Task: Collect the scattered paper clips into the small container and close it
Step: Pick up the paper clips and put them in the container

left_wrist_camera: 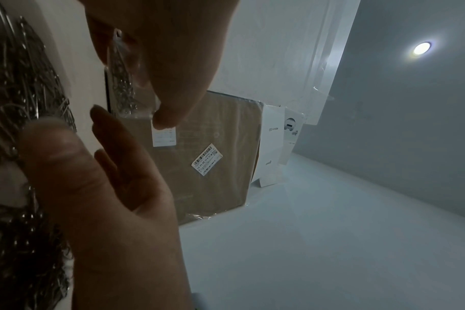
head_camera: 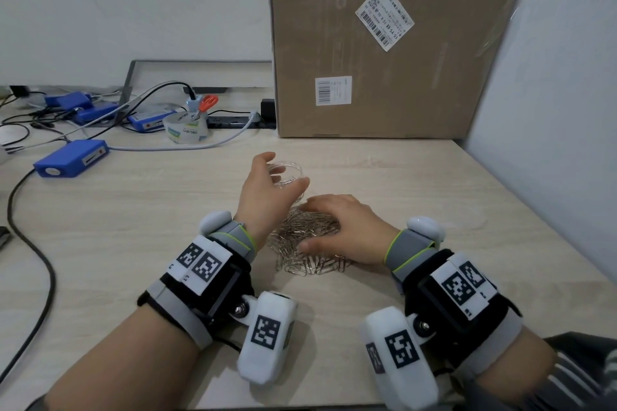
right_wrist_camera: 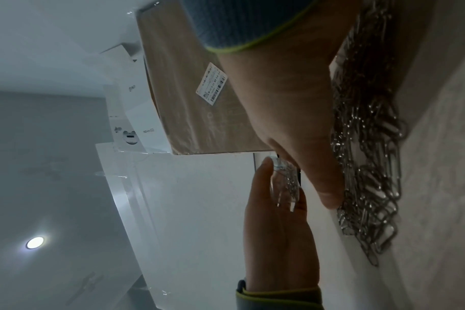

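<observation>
Left hand (head_camera: 263, 188) cupped round small clear round container (head_camera: 289, 173), thumb and fingers curled on its see-through wall; few clips glint inside. Container on pale wood-grain table (head_camera: 133, 227), just beyond pile. Right hand (head_camera: 340, 227) flat, fingers spread, pressing on tangled heap of silvery wire paper clips (head_camera: 300, 243). Brown cardboard box (head_camera: 384, 43) behind.

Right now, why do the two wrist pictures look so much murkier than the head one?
Head view: evenly lit, edges bowed by the wide lens. Left wrist view: hand dark against a glaring ceiling lamp. Right wrist view: same backlight, paper clips dim and grainy.
</observation>
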Demonstrator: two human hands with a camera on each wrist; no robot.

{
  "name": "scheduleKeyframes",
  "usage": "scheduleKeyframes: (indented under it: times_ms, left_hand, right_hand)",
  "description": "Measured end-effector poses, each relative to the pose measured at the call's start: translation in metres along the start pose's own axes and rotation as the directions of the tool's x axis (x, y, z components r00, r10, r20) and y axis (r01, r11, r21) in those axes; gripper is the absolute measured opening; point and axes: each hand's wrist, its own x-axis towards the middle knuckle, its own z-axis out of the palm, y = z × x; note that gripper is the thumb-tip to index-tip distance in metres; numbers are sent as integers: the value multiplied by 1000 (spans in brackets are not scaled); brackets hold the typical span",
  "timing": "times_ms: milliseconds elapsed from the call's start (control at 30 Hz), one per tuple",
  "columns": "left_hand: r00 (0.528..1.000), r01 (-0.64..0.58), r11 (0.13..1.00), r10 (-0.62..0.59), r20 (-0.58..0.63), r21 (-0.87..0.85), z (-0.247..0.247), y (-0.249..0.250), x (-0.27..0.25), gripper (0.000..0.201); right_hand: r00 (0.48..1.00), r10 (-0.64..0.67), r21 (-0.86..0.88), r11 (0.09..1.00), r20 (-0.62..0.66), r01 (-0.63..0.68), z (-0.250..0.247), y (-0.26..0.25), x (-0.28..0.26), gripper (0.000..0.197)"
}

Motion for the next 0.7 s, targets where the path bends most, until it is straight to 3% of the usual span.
scheduleKeyframes:
  times_ms: [133, 367, 700]
  left_hand:
    - [1000, -2, 1000, 2, 4, -11, 1, 1, -1, 69]
    - [999, 17, 1000, -17, 28, 3, 3, 0, -1, 68]
    - [998, 31, 999, -31, 57, 13, 3, -1, -2, 69]
  right_hand:
    - [999, -50, 35, 998, 7, 49, 5, -1, 2, 60]
    - [993, -60, 144, 987, -102, 74, 0, -3, 0, 19]
    - [971, 49, 151, 988, -236, -13, -1, 3, 2, 13]
